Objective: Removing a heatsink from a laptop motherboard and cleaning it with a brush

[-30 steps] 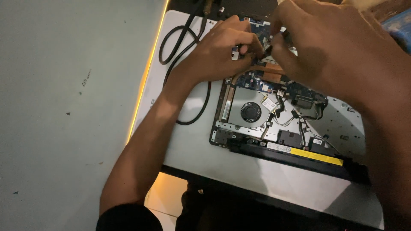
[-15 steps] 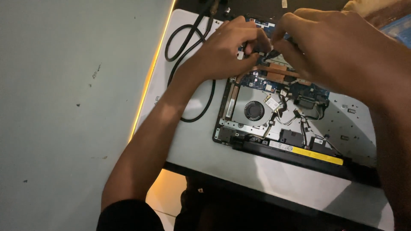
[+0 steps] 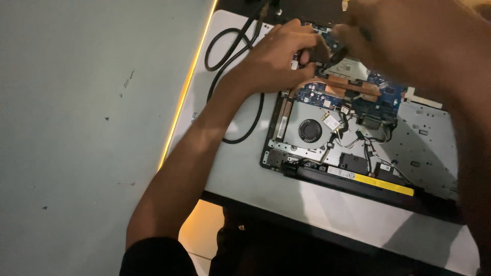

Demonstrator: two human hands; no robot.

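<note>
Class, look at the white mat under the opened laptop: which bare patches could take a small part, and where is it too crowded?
Free: the white mat between the laptop battery edge and the mat's near edge, and the strip between the left forearm and the laptop's fan corner. Crowded: the far side, where the left hand, right hand and looped black cable meet.

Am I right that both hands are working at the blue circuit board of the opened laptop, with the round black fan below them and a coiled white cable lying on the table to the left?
Not quite: in the head view the looped cable is black, not white. The rest holds: the left hand and right hand meet over the blue circuit board of the opened laptop, the round black fan sits below them, and the cable lies on the white table to the left.
</note>
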